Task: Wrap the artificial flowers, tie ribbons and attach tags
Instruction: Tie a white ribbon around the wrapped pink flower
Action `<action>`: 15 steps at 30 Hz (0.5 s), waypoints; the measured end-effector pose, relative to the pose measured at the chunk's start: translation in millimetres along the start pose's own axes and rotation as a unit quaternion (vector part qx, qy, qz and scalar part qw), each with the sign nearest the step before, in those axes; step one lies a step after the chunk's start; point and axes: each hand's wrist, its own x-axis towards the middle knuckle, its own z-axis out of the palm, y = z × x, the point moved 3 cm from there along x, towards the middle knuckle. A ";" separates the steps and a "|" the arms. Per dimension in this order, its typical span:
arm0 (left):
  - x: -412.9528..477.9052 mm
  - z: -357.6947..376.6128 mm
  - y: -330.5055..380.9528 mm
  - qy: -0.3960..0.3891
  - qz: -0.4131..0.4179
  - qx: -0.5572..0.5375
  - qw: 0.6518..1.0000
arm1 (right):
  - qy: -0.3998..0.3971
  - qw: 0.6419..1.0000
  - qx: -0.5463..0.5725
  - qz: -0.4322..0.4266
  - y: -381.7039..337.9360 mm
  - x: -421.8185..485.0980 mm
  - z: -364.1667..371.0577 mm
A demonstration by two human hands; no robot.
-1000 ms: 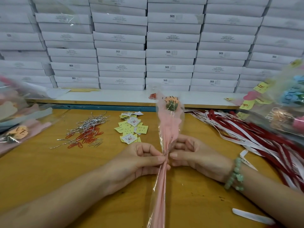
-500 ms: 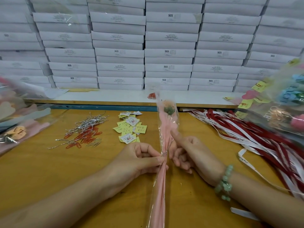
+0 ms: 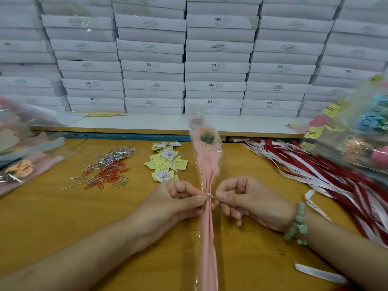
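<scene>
Head view. Holds a wrapped artificial flower (image 3: 207, 164) between both hands above the wooden table (image 3: 52, 217), bloom pointing away, pink paper inside clear film. Pinches the gathered wrap at its narrow waist with the left hand (image 3: 174, 200), fingers curled. Pinches with the right hand (image 3: 245, 198) the end of a silver twist tie (image 3: 210, 195) wound round that waist. Shows beyond the hands, left to right, loose wire ties (image 3: 113, 155), orange paper clips (image 3: 111, 175), yellow tags (image 3: 167, 162), and red and white ribbons (image 3: 336, 171). Shows stacked white boxes (image 3: 216, 66) behind.

The wrapped flower (image 3: 206, 164) is central over the table (image 3: 63, 217); tags (image 3: 165, 162) lie just left of it, clips (image 3: 109, 171) farther left, ribbons (image 3: 315, 164) right, stacked boxes (image 3: 216, 68) behind.
</scene>
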 end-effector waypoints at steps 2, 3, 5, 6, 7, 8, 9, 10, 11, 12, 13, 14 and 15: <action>-0.8 0.6 0.9 -0.004 0.000 0.000 1.000 | -0.002 1.000 0.006 0.001 1.3 0.5 -2.3; -1.1 1.1 1.5 -0.009 0.001 0.003 1.000 | -0.006 1.000 0.008 0.004 1.5 0.9 -3.0; -2.1 2.2 2.7 -0.022 0.001 0.015 1.000 | -0.021 1.000 0.012 0.010 1.7 1.8 -3.7; -2.3 2.4 3.2 -0.027 0.001 0.021 0.999 | -0.029 0.999 0.013 0.012 1.7 2.1 -4.0; -2.3 2.4 3.4 -0.030 0.001 0.025 0.999 | -0.034 0.999 0.015 0.014 1.8 2.2 -4.3; -2.3 2.2 3.4 -0.032 0.001 0.028 0.999 | -0.037 0.999 0.016 0.015 2.2 2.3 -4.6; -2.2 2.0 3.4 -0.034 0.001 0.029 0.999 | -0.039 0.999 0.018 0.013 2.8 2.3 -5.1; -2.1 1.5 3.0 -0.035 0.001 0.028 0.999 | -0.039 0.999 0.020 0.011 3.2 2.5 -5.4; -1.8 0.9 2.6 -0.036 0.000 0.024 0.999 | -0.040 0.999 0.022 0.010 3.3 2.6 -5.7; -1.7 0.4 2.1 -0.039 -0.001 0.020 0.999 | -0.041 0.999 0.023 0.009 3.5 2.7 -5.7; -1.3 0.2 1.7 -0.043 -0.003 0.017 0.999 | -0.043 0.999 0.023 0.009 3.5 3.0 -6.0; -1.1 0.5 1.6 -0.050 -0.005 0.012 0.999 | -0.044 0.999 0.023 0.009 3.9 3.2 -6.2; -0.9 0.6 1.6 -0.057 -0.006 0.007 0.998 | -0.044 0.999 0.024 0.007 4.1 3.2 -6.3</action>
